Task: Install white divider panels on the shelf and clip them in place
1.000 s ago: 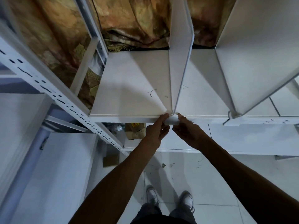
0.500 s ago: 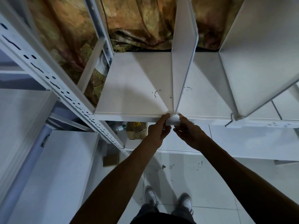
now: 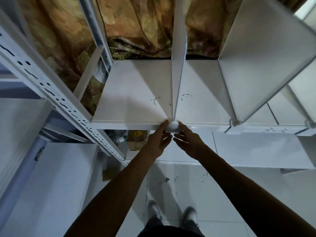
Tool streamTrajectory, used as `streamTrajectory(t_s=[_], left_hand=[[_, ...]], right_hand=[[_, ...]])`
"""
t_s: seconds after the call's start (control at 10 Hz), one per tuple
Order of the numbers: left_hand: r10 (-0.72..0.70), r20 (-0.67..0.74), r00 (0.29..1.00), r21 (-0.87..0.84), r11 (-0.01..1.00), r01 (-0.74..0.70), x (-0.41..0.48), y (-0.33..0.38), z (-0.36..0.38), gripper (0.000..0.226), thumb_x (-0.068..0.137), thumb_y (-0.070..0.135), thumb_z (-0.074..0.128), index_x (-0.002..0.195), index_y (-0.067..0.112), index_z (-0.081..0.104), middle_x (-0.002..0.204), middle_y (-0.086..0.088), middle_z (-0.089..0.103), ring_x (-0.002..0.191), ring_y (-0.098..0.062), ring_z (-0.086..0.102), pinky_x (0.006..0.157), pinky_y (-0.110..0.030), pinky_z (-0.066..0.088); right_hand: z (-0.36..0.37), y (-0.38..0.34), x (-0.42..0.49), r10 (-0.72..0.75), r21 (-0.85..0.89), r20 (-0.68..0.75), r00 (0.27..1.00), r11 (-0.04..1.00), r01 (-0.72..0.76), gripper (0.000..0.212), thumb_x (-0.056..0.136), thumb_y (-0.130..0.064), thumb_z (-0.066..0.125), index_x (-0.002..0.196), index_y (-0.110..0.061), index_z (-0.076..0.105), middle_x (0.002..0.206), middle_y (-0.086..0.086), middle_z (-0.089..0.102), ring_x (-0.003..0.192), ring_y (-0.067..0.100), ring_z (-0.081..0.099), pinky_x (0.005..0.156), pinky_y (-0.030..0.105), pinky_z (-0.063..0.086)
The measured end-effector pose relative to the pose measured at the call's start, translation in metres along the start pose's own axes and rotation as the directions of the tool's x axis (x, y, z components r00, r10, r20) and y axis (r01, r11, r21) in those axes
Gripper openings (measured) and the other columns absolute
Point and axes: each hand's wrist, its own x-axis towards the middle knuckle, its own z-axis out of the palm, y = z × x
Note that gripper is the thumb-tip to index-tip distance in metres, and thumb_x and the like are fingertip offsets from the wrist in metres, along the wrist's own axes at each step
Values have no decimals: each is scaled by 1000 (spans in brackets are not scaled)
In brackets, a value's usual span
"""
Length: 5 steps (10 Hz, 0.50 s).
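Shelf (image 3: 136, 100): white board seen from above, front edge towards the person, faint pen marks near the middle.
Divider (image 3: 177, 65): white panel upright on the shelf, running from back to front edge, foot at the clip.
Clip (image 3: 172, 127): small white piece on the shelf's front edge, right at the divider's foot, between both hands.
Left hand (image 3: 158, 142): below the front edge, fingers together on the clip's left side, thumb tip up at the shelf edge.
Right hand (image 3: 189, 142): mirrors it, fingers pressed on the clip's right side; palm open beneath.
Second divider (image 3: 266, 57): larger panel to the right, upright, with its own clip (image 3: 235, 123) at the front edge.
Post (image 3: 51, 93): perforated white upright on the left, slanting across the view.
Curtain (image 3: 140, 28): brown patterned cloth behind the shelf.
Box (image 3: 137, 139): brown carton under the shelf, partly hidden.
Floor (image 3: 188, 185): white tiles, the person's shoes (image 3: 153, 211) at the bottom.
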Motion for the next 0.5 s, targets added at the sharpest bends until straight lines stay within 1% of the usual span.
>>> streamTrajectory(t_s=[0.1, 0.2, 0.3, 0.4, 0.5], left_hand=[[6, -9, 1000, -7, 1000, -6, -2, 0, 2, 33, 84, 33, 75, 106, 12, 65, 115, -13, 68, 108, -24, 64, 89, -35, 55], [13, -27, 1000, -5, 1000, -13, -6, -4, 3, 37, 85, 34, 74, 111, 10, 65, 117, -13, 67, 107, -24, 64, 84, -33, 57], [23, -43, 999, -11, 1000, -23, -7, -6, 1, 37, 86, 33, 72, 113, 9, 64, 119, -13, 65, 108, -24, 62, 84, -34, 56], [40, -46, 998, -20, 999, -41, -13, -4, 5, 36, 86, 33, 72, 113, 9, 63, 120, -13, 63, 107, -25, 61, 85, -34, 56], [56, -131, 990, 26, 998, -53, -13, -2, 7, 52, 82, 42, 74, 118, 7, 60, 119, -12, 60, 109, -27, 60, 75, -34, 56]], right_hand=[[-4, 0, -1, -9, -32, 3, 1000, 999, 9, 57, 79, -40, 78, 118, -2, 61, 111, 14, 67, 98, 23, 69, 90, 33, 57], [-9, -1, -4, -22, -60, 11, 1000, 998, 22, 57, 78, -39, 79, 118, -2, 61, 111, 13, 66, 97, 22, 68, 95, 36, 55], [-13, -5, -9, -25, -64, 27, 999, 998, 27, 53, 79, -39, 77, 118, -5, 64, 111, 13, 65, 99, 23, 68, 94, 35, 55], [-14, -13, -15, -50, -59, 42, 998, 997, 52, 50, 80, -37, 77, 116, -5, 65, 112, 15, 66, 100, 25, 67, 88, 32, 56], [-11, -24, -20, -90, -62, 46, 995, 994, 93, 38, 84, -30, 74, 109, -3, 66, 107, 16, 68, 96, 23, 67, 88, 33, 57]])
